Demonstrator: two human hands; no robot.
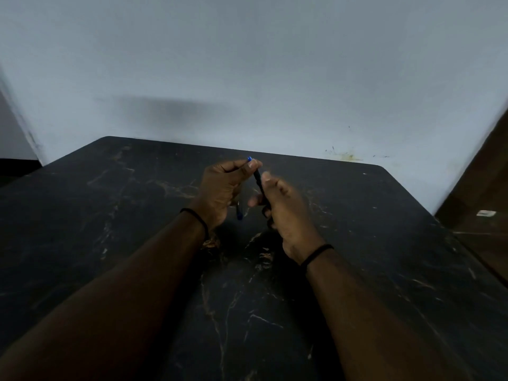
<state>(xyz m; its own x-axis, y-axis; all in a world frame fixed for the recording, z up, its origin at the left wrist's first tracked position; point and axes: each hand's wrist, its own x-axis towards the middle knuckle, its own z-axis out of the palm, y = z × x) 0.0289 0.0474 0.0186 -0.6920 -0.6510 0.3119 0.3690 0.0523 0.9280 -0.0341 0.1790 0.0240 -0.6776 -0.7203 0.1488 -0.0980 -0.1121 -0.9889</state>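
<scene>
Two hands hung above the table (pixel 110 204): the left hand (pixel 220 188) pinched the blue-tipped end of the pen (pixel 257 177), the right hand (pixel 286 213) curled its fingers round the barrel.

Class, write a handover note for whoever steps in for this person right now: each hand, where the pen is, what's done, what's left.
Left hand pinches the blue end of the pen.
Right hand grips it lower down.
The pen is tilted above the black table.
A small blue-tipped piece shows below the left hand; unclear what it is.
Done: pen off the table, held in both hands.
Left: probably pulling or twisting the blue end off.
</scene>
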